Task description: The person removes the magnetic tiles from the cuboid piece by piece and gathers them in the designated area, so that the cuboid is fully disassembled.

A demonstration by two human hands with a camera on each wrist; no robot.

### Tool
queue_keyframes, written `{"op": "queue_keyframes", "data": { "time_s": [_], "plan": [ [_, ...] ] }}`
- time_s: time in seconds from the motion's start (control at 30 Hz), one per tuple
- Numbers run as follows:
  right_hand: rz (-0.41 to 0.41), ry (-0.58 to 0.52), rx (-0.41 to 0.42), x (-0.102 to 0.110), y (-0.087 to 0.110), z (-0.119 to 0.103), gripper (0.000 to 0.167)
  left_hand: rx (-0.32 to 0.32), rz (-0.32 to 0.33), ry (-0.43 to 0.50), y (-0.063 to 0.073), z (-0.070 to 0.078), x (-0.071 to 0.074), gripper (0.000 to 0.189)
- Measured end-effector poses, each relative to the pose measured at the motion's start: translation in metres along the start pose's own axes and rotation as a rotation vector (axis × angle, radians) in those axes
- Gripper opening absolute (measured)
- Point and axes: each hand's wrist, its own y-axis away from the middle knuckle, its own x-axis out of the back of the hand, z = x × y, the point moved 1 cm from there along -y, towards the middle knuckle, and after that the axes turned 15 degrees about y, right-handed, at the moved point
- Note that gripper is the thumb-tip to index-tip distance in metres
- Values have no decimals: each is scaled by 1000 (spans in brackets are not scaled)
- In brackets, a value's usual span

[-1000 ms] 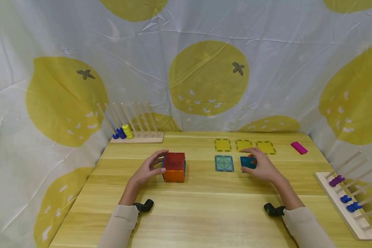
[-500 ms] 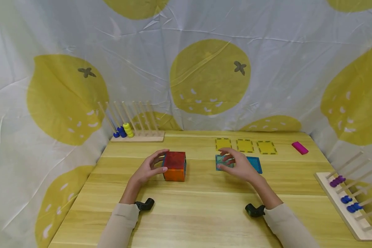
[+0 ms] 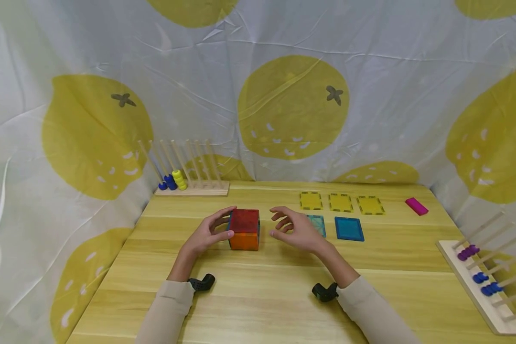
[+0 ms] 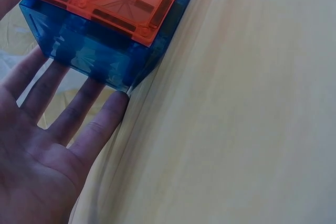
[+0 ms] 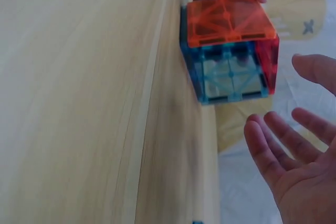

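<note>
A cube of translucent magnetic tiles (image 3: 244,229) stands on the wooden table, with a red top, an orange front and a blue left side. Its right side is open in the right wrist view, showing teal panels within. My left hand (image 3: 210,231) holds the cube from its left, thumb at the front edge and fingers toward the back; the fingers (image 4: 86,124) look nearly straight in the left wrist view. My right hand (image 3: 298,232), fingers spread and loosely bent, is apart from the cube on its right, holding nothing. It partly hides a light-blue tile (image 3: 317,224).
A darker blue tile (image 3: 349,229) lies right of the light-blue one. Yellow tiles (image 3: 340,203) form a row behind them, and a pink block (image 3: 416,206) lies farther right. Bead-and-peg racks stand at back left (image 3: 193,189) and at right (image 3: 477,284).
My right hand has let go of the darker blue tile and moved left, past the light-blue tile, toward the cube. My left hand has stayed at the cube.
</note>
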Motion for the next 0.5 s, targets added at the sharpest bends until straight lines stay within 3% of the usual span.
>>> {"op": "queue_keyframes", "data": {
  "time_s": [0.5],
  "plan": [
    [-26,-63,-7,-18,-21,-19,64,10,-2,1,-1,3,-2,72]
  ]
}}
